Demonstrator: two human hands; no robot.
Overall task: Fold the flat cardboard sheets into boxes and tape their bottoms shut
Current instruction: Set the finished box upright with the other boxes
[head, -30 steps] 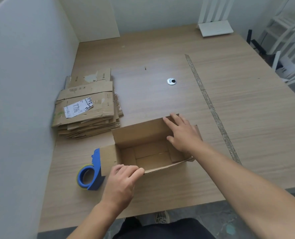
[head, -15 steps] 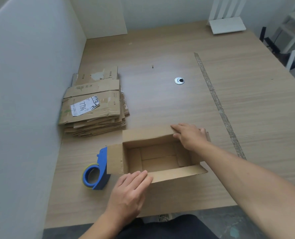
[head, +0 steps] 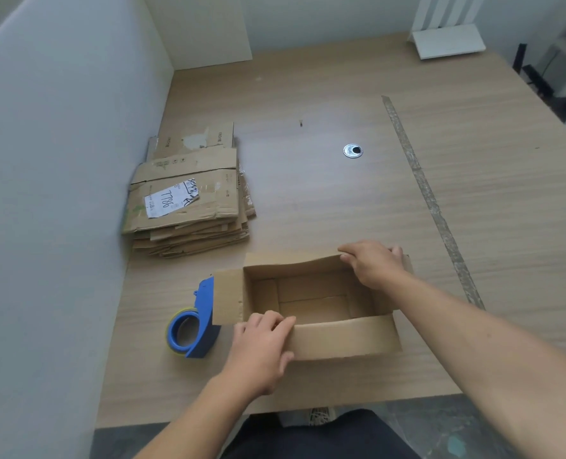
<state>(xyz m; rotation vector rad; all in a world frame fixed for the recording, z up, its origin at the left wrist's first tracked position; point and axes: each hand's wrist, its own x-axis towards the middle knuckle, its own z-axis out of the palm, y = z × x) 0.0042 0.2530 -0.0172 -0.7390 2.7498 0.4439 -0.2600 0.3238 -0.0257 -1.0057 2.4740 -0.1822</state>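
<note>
An opened cardboard box (head: pixel 311 303) stands upright on the wooden table (head: pixel 341 200), its top flaps spread and its bottom flaps folded in. My left hand (head: pixel 261 349) grips the near long flap at its left end. My right hand (head: pixel 372 265) grips the far right corner of the box rim, fingers curled over the edge. A blue tape dispenser (head: pixel 194 326) stands just left of the box, touching its left flap. A stack of flat cardboard sheets (head: pixel 189 200) lies further back on the left, against the wall.
A grey wall (head: pixel 59 193) runs along the table's left side. A metal cable grommet (head: pixel 353 150) sits mid-table, with a worn tape strip (head: pixel 430 200) to its right. A white stand (head: pixel 447 41) is at the far edge, chairs beyond on the right.
My right hand moved from inside the box to its far right rim. The near flap got folded outward under my left hand. The camera view shifted a little.
</note>
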